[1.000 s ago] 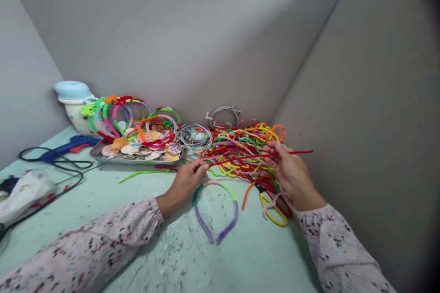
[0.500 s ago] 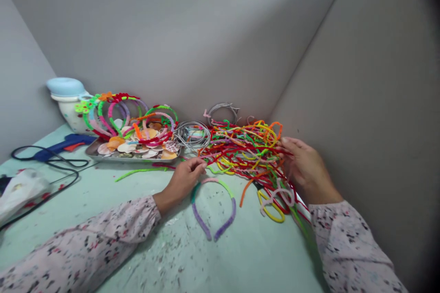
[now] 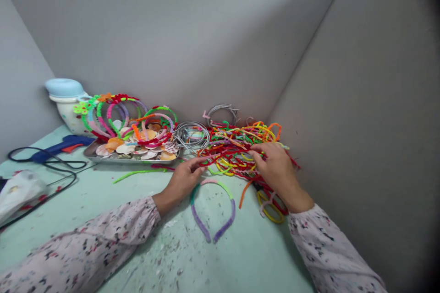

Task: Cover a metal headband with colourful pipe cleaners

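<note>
My left hand (image 3: 185, 177) is closed, thumb and fingers pinching the end of a reddish pipe cleaner (image 3: 212, 157) at the left edge of a tangled heap. Over the right part of that heap of pipe cleaners (image 3: 237, 135), my right hand (image 3: 277, 169) is curled, fingertips down among red strands. It appears to pinch a pipe cleaner, though the exact strand is partly hidden. In front of the heap lies a headband (image 3: 225, 233) wrapped in purple, green, teal and pink. Yellow-handled scissors (image 3: 271, 217) and red handles lie partly under my right wrist.
Left of the heap, a metal tray (image 3: 120, 160) holds shells (image 3: 125, 148) and several colourful headbands (image 3: 112, 119). Coils of grey wire (image 3: 192, 135) lie beside it. A blue glue gun (image 3: 51, 151) with a black cord, a blue-lidded container (image 3: 65, 100) and a white bag (image 3: 24, 192) stand further left.
My right hand has moved left from the heap's right edge to over its strands. A looped pale pink pipe cleaner by the scissors is now partly covered. My left hand has barely shifted.
</note>
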A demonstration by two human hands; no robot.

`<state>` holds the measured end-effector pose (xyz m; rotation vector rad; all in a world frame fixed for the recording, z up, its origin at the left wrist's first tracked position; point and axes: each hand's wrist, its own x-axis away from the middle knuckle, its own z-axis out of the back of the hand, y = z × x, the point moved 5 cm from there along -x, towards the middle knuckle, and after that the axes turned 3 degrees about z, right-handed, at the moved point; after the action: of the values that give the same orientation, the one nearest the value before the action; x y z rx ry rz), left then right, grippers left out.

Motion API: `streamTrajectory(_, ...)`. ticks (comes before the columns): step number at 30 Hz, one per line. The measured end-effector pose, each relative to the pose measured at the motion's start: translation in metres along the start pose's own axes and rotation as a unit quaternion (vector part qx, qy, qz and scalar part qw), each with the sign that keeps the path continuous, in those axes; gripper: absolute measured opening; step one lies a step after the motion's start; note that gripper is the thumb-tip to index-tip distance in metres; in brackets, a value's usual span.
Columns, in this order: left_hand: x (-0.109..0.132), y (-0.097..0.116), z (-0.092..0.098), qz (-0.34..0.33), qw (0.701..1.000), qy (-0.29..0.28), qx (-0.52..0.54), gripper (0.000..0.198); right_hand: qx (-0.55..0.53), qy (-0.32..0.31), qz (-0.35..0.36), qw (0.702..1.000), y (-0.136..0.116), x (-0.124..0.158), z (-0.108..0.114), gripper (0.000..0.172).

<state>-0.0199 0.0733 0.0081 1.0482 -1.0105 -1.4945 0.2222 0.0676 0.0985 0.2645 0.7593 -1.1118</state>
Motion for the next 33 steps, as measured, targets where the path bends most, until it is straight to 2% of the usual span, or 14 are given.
streamTrajectory(4, 0.001, 0.002, 0.003, -0.019, 1.0, 0.009, -0.016, 0.042, -0.043, -0.038, 0.042, 0.997, -0.027, -0.009, -0.033, 0.022)
streamTrajectory(9, 0.001, 0.009, 0.006, -0.076, 0.995, 0.036, -0.053, 0.03, -0.047, -0.062, 0.041, 0.996, -0.037, -0.022, -0.074, 0.038)
streamTrajectory(10, 0.001, 0.009, 0.006, -0.082, 0.994, 0.039, -0.056, 0.029, -0.035, -0.067, 0.04, 0.996, -0.038, -0.023, -0.08, 0.039)
streamTrajectory(12, 0.0, 0.006, 0.005, -0.072, 0.996, 0.036, -0.049, 0.028, -0.005, -0.072, 0.036, 0.997, -0.04, -0.025, -0.088, 0.029)
streamTrajectory(14, 0.0, 0.002, 0.004, -0.042, 0.998, 0.03, -0.028, 0.031, 0.02, -0.071, 0.043, 0.996, -0.043, -0.023, -0.092, 0.02)
streamTrajectory(17, 0.0, 0.0, 0.003, -0.009, 0.999, 0.029, 0.02, 0.034, 0.036, -0.061, 0.074, 0.995, -0.052, -0.012, -0.091, 0.022)
streamTrajectory(21, 0.003, 0.009, 0.0, -0.001, 0.998, 0.007, 0.055, 0.035, 0.032, -0.055, 0.121, 0.991, -0.065, 0.006, -0.087, 0.024)
streamTrajectory(28, 0.001, 0.008, -0.001, -0.004, 1.0, -0.009, -0.02, 0.031, 0.018, -0.071, 0.165, 0.984, -0.076, 0.015, -0.089, 0.024)
streamTrajectory(33, 0.0, 0.004, 0.0, 0.0, 0.999, -0.002, -0.051, 0.031, 0.044, -0.063, 0.131, 0.988, -0.057, 0.01, -0.088, 0.024)
